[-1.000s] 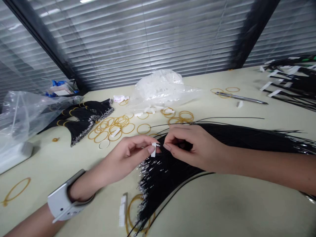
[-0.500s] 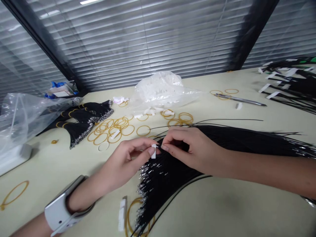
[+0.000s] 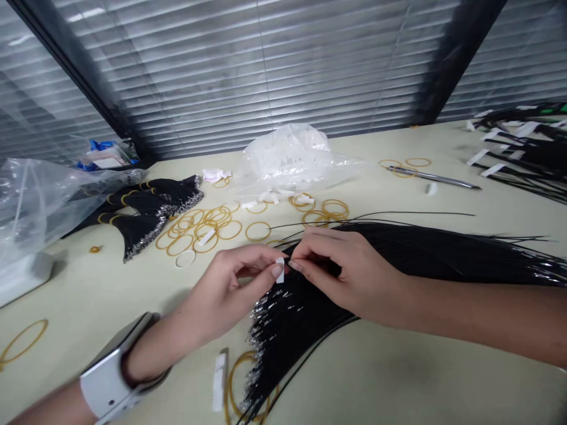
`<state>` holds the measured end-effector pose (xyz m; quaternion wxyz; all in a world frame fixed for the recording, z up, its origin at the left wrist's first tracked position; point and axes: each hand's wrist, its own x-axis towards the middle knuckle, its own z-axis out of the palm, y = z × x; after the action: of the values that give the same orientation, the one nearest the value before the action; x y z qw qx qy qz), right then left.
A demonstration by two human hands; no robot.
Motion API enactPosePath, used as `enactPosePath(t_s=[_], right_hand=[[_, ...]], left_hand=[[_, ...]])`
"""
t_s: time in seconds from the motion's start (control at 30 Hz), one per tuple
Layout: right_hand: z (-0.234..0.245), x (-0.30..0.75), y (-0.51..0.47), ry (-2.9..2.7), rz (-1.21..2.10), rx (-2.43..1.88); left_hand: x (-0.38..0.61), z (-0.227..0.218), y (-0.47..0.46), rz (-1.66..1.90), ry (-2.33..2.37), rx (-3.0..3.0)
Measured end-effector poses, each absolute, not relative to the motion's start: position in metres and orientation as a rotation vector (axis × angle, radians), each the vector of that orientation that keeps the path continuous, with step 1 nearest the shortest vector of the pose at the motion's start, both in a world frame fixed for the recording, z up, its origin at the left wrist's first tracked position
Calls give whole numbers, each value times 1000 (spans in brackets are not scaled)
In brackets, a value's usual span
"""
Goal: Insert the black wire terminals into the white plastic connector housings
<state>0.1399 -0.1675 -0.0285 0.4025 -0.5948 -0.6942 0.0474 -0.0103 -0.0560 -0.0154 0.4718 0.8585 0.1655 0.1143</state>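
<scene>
Between the thumb and fingers of my left hand (image 3: 234, 286) is a small white plastic connector (image 3: 280, 271), held upright. My right hand (image 3: 354, 274) pinches a thin black wire (image 3: 287, 261) right beside it, its end pointing at the connector; whether the tip sits inside it I cannot tell. Both hands are over a thick bundle of black wires (image 3: 296, 330), whose crimped metal ends fan out below my left fingers. The bundle runs under my right hand and forearm toward the right edge.
Rubber bands (image 3: 217, 218) lie scattered behind my left hand. A clear plastic bag (image 3: 287, 156) of white pieces stands at the back. Tied black wire bundles (image 3: 142, 230) are on the left, and a pen (image 3: 436, 177) and wires with white connectors (image 3: 494, 170) on the right. A white strip (image 3: 219, 381) lies in front.
The connector and the wire end look closer together, the metal tip between them now less visible. Both hands otherwise keep nearly the same place; the view has shifted slightly.
</scene>
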Motion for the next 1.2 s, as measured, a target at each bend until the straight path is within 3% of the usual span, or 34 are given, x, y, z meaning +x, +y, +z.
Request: enactPosePath(t_s=[1.2], right_hand=[[-34,133,-169,-1737,100,-1561]], left_hand=[[-10,-13,-62,326,373,2293]])
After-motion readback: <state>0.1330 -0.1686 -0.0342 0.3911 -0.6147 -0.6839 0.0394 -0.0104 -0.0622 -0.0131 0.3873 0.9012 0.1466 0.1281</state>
